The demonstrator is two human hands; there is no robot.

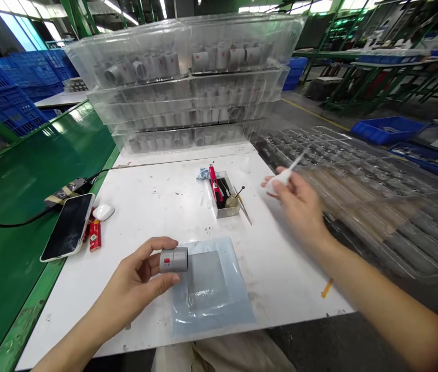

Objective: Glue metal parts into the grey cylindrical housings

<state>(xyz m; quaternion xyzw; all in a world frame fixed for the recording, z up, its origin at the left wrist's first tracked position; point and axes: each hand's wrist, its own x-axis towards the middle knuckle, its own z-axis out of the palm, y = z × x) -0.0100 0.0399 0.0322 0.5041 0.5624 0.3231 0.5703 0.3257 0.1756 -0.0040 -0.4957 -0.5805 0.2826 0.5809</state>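
My left hand [147, 271] is closed on a short grey cylinder [173, 259] with a small red mark. The cylinder lies sideways between thumb and fingers, its rim facing right, above a pale blue plastic-covered pad [219, 320]. Out to the right, my right hand [300, 199] grips a small white squeeze bottle [280, 182] whose long thin nozzle points up and to the right. Between the hands, farther back, stands a small open box [227, 211] holding a red pen-like tool [215, 183] and a small jar [232, 201]. Tweezers [245, 211] lean beside the box.
Stacked clear plastic trays [157, 90] with many grey cylinders stand at the table's back. More clear trays [374, 186] lie to the right. A phone [67, 227], a white earbud case [103, 212], a red battery [95, 235] and a power strip [67, 191] are at left.
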